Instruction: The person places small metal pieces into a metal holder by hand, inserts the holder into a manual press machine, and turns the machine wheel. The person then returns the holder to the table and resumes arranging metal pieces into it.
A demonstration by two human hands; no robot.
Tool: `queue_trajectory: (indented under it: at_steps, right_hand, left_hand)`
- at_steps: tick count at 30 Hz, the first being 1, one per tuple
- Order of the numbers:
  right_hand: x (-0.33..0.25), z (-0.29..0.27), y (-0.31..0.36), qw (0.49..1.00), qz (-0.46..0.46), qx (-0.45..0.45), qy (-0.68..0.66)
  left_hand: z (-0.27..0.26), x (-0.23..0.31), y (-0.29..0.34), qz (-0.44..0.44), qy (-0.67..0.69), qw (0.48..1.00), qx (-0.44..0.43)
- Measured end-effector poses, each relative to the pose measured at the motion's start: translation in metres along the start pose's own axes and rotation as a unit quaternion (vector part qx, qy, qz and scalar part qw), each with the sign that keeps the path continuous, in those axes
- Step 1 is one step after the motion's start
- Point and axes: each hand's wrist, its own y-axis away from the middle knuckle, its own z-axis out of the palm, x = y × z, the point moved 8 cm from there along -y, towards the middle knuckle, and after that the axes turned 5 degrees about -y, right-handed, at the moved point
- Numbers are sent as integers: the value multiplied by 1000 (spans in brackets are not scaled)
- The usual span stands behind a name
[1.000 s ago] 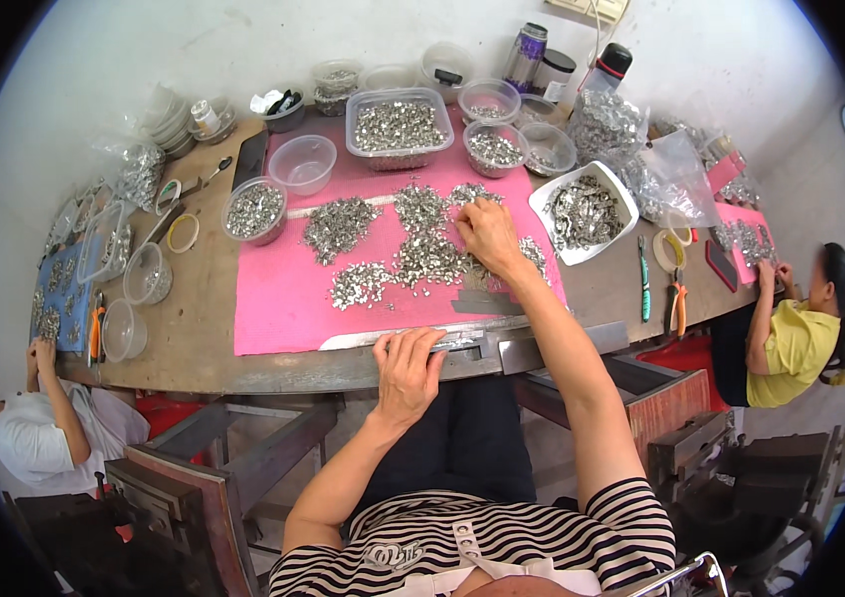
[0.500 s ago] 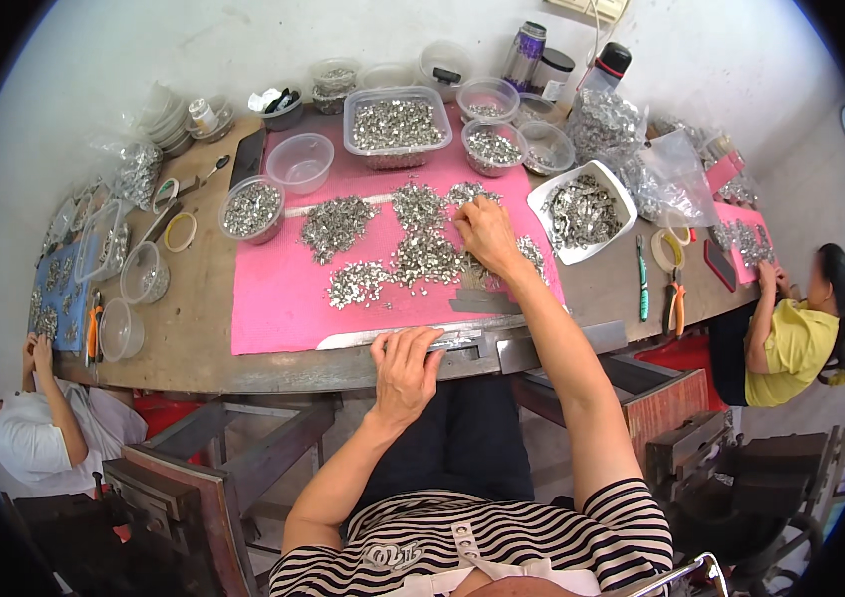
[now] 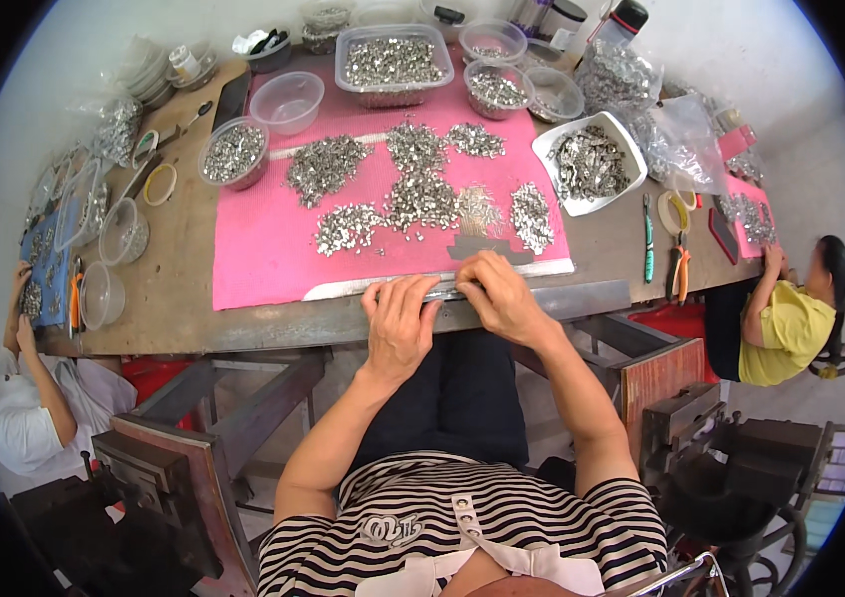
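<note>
At the front edge of the table my left hand [image 3: 401, 326] is closed on a narrow metal strip [image 3: 442, 288], with its fingers bent over the top. My right hand [image 3: 504, 298] is right beside it at the same strip. Its thumb and fingertips are pinched together, and what they hold is too small to make out. Beyond the hands a pink mat [image 3: 268, 249] bears several heaps of small silvery metal parts [image 3: 424, 202]. Thin pale pins [image 3: 479, 211] lie near flat grey strips [image 3: 482, 249], just past my right hand.
Tubs of metal parts stand behind the mat, including a large clear tub [image 3: 393, 85]. A white square dish [image 3: 552, 154] is at right, near orange-handled pliers [image 3: 678, 271] and a green-handled tool [image 3: 648, 244]. People work at left [image 3: 29, 418] and right [image 3: 791, 323].
My right hand has come back from the heaps toward me and is now at the metal strip beside my left hand. The left hand stays at the edge. The view has tilted down.
</note>
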Motion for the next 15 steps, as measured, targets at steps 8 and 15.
queue_trajectory:
  at_steps: [8, 15]
  right_hand:
    - [-6, 10, 6, 999, 10, -19, 27]
    - [-14, 8, 1, 1000, 18, -19, -16]
  left_hand:
    - [2, 0, 3, 1, 5, 1000, 5]
    - [0, 2, -2, -5, 33, 999, 10]
